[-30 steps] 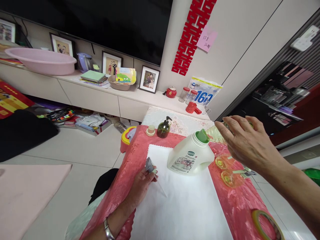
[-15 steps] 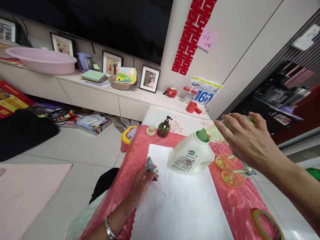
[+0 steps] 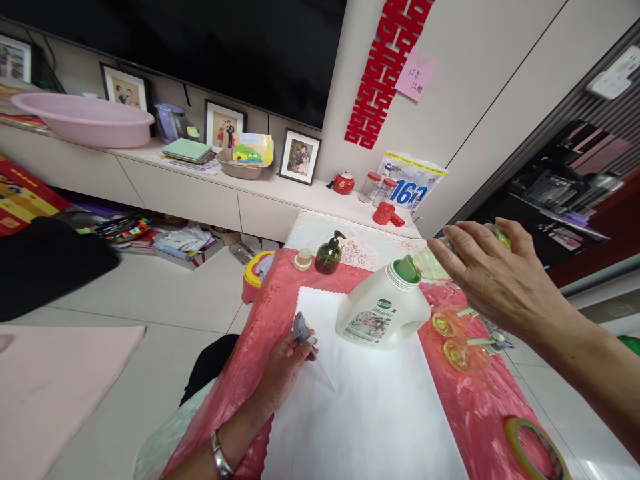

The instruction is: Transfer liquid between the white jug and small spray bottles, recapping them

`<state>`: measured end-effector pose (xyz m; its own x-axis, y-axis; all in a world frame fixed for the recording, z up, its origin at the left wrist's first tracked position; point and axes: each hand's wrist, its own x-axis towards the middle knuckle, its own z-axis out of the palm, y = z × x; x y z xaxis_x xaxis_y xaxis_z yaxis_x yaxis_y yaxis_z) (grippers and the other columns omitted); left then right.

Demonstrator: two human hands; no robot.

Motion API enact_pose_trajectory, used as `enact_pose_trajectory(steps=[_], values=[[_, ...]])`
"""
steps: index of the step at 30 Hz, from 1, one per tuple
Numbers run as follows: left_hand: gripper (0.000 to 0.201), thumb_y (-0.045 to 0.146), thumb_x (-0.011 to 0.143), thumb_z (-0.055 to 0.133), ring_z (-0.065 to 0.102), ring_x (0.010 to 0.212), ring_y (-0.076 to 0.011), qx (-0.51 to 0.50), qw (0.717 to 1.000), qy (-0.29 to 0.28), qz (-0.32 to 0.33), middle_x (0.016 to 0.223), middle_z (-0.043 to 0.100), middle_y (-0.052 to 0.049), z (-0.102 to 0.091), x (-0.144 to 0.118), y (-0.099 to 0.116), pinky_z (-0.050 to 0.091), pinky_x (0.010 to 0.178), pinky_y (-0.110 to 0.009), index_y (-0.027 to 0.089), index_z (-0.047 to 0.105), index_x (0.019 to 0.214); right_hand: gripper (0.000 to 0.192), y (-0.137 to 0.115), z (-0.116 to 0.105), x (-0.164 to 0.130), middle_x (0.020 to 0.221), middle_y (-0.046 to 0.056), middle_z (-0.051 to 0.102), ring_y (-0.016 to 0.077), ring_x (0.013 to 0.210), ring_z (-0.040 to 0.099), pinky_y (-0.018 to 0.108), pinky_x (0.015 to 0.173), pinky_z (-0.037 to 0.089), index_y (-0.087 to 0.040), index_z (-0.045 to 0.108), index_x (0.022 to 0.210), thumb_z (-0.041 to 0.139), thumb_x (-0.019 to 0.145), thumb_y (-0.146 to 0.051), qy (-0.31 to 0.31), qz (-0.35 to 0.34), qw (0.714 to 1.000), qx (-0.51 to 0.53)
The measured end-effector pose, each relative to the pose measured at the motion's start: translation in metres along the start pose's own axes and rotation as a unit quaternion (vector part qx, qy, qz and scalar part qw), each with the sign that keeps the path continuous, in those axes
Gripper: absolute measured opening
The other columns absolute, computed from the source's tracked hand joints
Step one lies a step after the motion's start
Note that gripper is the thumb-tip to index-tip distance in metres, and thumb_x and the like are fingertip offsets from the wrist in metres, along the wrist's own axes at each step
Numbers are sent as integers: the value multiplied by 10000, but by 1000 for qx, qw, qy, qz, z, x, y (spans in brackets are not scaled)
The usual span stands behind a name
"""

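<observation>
Now your right hand grasps a clear bottle tipped toward the white jug, while your left hand pinches the pump head aside.

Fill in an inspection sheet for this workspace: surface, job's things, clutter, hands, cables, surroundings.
Surface: red tablecloth under a white sheet.
Job's things: white jug, green spout; clear bottle tipped at it.
Clutter: green pump bottle, tape roll, two small clear bottles.
Hands: left hand holds pump head; right hand grips the clear bottle.
Cables: nothing seen.
Surroundings: pink basin, photo frames, cabinet.
</observation>
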<state>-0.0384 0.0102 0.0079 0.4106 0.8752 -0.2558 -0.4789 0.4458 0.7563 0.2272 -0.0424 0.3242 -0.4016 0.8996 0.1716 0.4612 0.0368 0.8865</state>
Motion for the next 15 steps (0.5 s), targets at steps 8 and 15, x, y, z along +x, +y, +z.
enact_pose_trajectory(steps=[8, 15], values=[[548, 515, 591, 934, 643, 774, -169, -1, 1000, 5, -6, 886, 716, -57, 1, 0, 0, 499, 732, -308, 166, 765, 978, 280, -2, -2, 0, 1284, 118, 544, 279, 1243, 482, 555, 1071, 364, -169, 549, 1265, 461, 1012, -86, 3, -1, 1000, -10], [540, 511, 610, 927, 648, 785, -175, -1, 1000, -3, 0, 898, 724, -65, -1, 1, -1, 504, 729, -304, 166, 764, 992, 308, -5, -5, -2, 1282, 124, 546, 266, 1233, 488, 589, 1119, 324, -170, 553, 1276, 466, 999, -67, 27, 6, 999, -36]])
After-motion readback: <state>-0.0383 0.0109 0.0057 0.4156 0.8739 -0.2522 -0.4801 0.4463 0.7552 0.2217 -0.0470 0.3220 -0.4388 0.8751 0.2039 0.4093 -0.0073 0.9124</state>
